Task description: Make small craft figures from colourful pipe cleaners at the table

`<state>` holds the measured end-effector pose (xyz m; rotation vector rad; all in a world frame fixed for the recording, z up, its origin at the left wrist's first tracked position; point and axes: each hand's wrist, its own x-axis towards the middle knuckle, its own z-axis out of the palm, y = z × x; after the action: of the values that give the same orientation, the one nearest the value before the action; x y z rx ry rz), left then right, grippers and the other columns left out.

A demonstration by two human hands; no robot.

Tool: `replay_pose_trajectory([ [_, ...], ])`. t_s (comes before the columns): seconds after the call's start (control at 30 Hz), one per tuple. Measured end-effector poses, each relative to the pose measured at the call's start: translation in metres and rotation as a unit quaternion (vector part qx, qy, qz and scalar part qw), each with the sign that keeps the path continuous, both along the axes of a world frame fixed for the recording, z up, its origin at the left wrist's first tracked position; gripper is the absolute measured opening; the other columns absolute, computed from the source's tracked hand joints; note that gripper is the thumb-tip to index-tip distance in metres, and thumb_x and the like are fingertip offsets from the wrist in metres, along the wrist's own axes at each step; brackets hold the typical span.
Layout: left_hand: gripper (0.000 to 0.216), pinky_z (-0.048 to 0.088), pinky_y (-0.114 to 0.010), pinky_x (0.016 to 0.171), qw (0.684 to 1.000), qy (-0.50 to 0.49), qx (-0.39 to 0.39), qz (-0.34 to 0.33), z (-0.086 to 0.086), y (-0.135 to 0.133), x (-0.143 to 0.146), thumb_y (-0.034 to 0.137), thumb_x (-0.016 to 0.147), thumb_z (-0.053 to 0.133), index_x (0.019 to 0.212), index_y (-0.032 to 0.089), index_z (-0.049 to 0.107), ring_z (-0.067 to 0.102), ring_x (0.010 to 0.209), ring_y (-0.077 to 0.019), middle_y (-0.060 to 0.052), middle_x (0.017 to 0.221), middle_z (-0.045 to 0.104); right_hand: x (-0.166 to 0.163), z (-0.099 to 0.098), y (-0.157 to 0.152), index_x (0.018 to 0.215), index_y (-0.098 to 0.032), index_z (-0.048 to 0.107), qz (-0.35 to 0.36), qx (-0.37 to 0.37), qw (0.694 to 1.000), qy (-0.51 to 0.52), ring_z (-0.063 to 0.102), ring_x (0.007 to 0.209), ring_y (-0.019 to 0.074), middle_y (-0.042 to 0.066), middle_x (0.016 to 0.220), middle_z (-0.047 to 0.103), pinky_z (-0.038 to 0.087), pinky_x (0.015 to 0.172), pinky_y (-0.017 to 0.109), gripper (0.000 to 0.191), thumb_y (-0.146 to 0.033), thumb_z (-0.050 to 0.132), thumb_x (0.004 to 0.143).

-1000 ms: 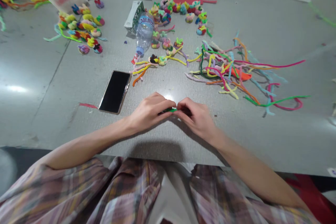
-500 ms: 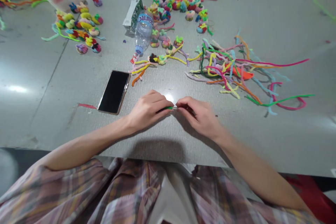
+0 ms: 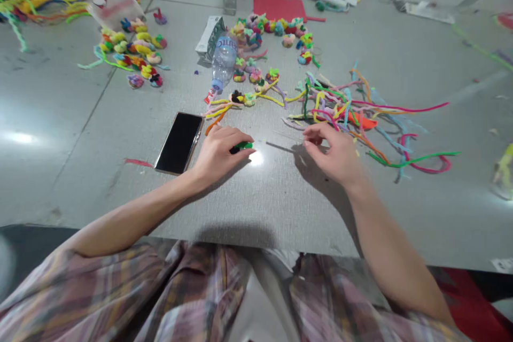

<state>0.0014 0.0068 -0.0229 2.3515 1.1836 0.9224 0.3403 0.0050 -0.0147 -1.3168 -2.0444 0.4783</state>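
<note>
My left hand [image 3: 218, 152] is curled around a small green fuzzy piece [image 3: 245, 145], which pokes out between thumb and fingers; it looks like pipe cleaner, but the palm hides most of it. To the right, my right hand [image 3: 334, 152] is raised a little over the table with thumb and fingertips pinched. A thin pale strand [image 3: 286, 134] runs leftward from that pinch, faint and blurred, with a dark shadow line below it. Beyond the right hand lies a tangled pile of colored pipe cleaners [image 3: 332, 101]. A black phone [image 3: 179, 143] rests left of my left hand.
Small colorful pipe-cleaner figures [image 3: 138, 52] sit at the left, with more figures [image 3: 280, 26] at the back. A plastic bottle [image 3: 224, 59] lies against a carton [image 3: 209, 37]. A clear cup [image 3: 116, 5] and a red sheet [image 3: 278, 9] are farther back.
My hands, which were nearly touching, have moved apart. My right hand has drawn away to the right and upward with the thin strand; the green piece stays in my left hand.
</note>
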Motion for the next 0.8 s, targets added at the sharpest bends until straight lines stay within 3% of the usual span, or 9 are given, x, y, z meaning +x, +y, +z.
replay_pose_trajectory([
  [0.1,0.058,0.053,-0.055,0.113,0.996,0.082,-0.035,-0.002,0.008,0.002,-0.002,0.043,0.093,0.092,0.144,0.024,0.071,0.070,0.127,-0.0352,-0.014,0.138,0.074,-0.004,-0.011,0.005,0.115,-0.025,0.072,-0.021,0.047,0.997,-0.057,0.075,0.101,0.0300,0.008,0.105,0.078,0.060,0.093,0.047,0.013,-0.023,0.070,0.102],
  [0.17,0.074,0.053,-0.058,0.115,0.988,0.138,-0.061,0.024,0.014,0.002,-0.005,0.045,0.085,0.096,0.149,0.024,0.067,0.064,0.133,-0.0401,-0.018,0.147,0.064,-0.011,-0.013,0.004,0.113,-0.025,0.072,-0.033,0.098,0.992,-0.071,0.073,0.114,0.0343,0.011,0.114,0.077,0.058,0.103,0.054,0.012,-0.021,0.070,0.102],
  [0.27,0.063,0.056,-0.055,0.105,0.973,0.198,-0.112,0.039,0.021,0.003,-0.014,0.049,0.082,0.095,0.133,0.023,0.070,0.064,0.124,-0.0398,-0.017,0.136,0.062,-0.024,-0.008,-0.003,0.113,-0.026,0.073,-0.040,0.149,0.987,-0.048,0.071,0.118,0.0352,0.011,0.118,0.075,0.057,0.107,0.057,0.010,-0.022,0.068,0.106],
  [0.37,0.042,0.055,-0.045,0.090,0.963,0.221,-0.155,0.001,0.025,0.004,-0.020,0.046,0.090,0.087,0.121,0.023,0.069,0.068,0.105,-0.0318,-0.012,0.122,0.066,-0.040,-0.004,-0.016,0.111,-0.027,0.072,0.016,0.134,0.991,-0.019,0.072,0.110,0.0319,0.010,0.110,0.075,0.058,0.101,0.053,0.008,-0.023,0.065,0.110],
  [0.5,0.019,0.048,-0.036,0.082,0.971,0.149,-0.170,-0.074,0.021,0.006,-0.015,0.032,0.097,0.079,0.109,0.022,0.069,0.067,0.090,-0.0228,-0.004,0.099,0.071,-0.059,-0.006,-0.032,0.123,-0.028,0.070,0.101,0.070,0.992,0.004,0.073,0.110,0.0300,0.009,0.114,0.077,0.059,0.101,0.050,0.011,-0.028,0.066,0.113],
  [0.63,0.017,0.051,-0.033,0.082,0.978,0.032,-0.176,-0.107,0.013,0.001,0.000,0.033,0.101,0.078,0.111,0.021,0.071,0.068,0.089,-0.0193,-0.003,0.100,0.073,-0.071,-0.009,-0.041,0.147,-0.029,0.064,0.155,0.002,0.988,0.016,0.073,0.115,0.0310,0.011,0.126,0.077,0.061,0.101,0.048,0.040,-0.041,0.076,0.111],
  [0.8,0.036,0.059,-0.035,0.093,0.968,-0.067,-0.181,-0.163,0.010,-0.008,0.011,0.025,0.096,0.079,0.131,0.024,0.069,0.073,0.106,-0.0206,-0.006,0.122,0.074,-0.069,-0.013,-0.040,0.129,-0.025,0.072,0.187,-0.039,0.982,0.004,0.073,0.113,0.0289,0.011,0.121,0.076,0.061,0.099,0.045,0.018,-0.032,0.060,0.118],
])
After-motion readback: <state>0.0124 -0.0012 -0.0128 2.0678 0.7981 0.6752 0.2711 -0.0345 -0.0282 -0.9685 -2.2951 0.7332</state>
